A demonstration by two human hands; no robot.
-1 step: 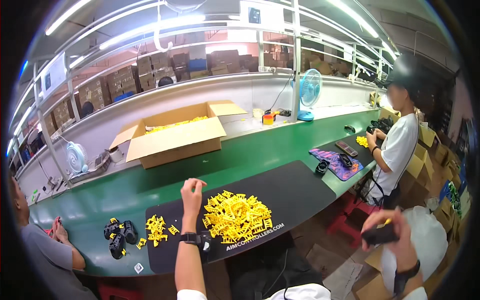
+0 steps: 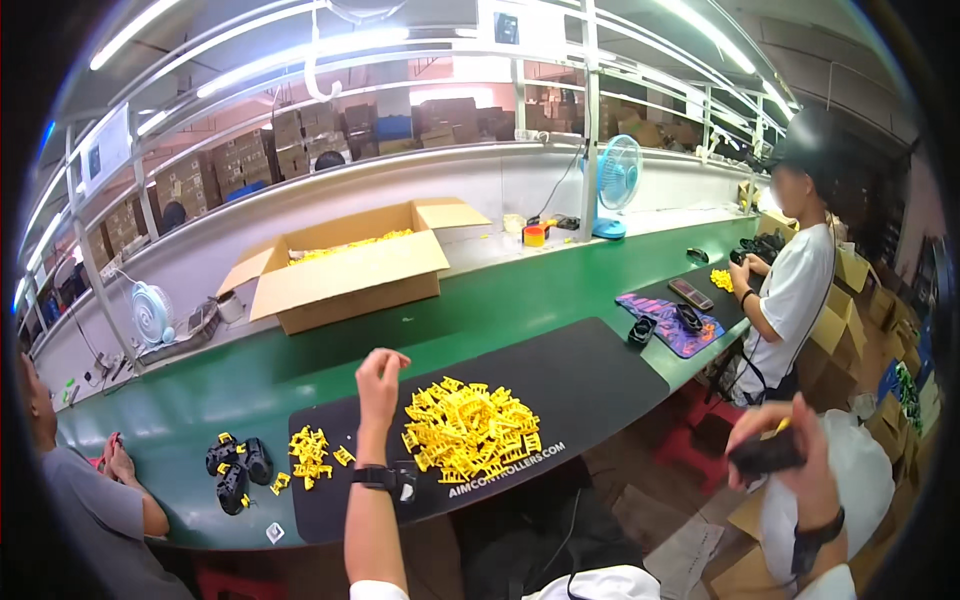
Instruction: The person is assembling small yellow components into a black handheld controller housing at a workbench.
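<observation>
My left hand (image 2: 378,385) is raised over the black mat (image 2: 580,375), its fingers curled together beside the far left of a heap of yellow plastic clips (image 2: 475,428). Anything between its fingertips is too small or hidden to make out. Off the table's near edge, at the right, my right hand (image 2: 800,455) grips a small black plastic part (image 2: 766,452). A bit of yellow shows at the top of that part. A smaller group of yellow clips (image 2: 312,455) lies on the mat's left end, left of my left forearm.
Black parts with yellow clips (image 2: 238,470) lie on the green table (image 2: 450,310). Beyond stands an open cardboard box (image 2: 350,285) of yellow pieces. One person sits at left; another at right handles black parts near a patterned mat (image 2: 690,340). A white bag (image 2: 860,470) is beside my right hand.
My left hand has risen slightly. My right hand has turned a little, and the black part in it is tilted differently and slightly higher.
</observation>
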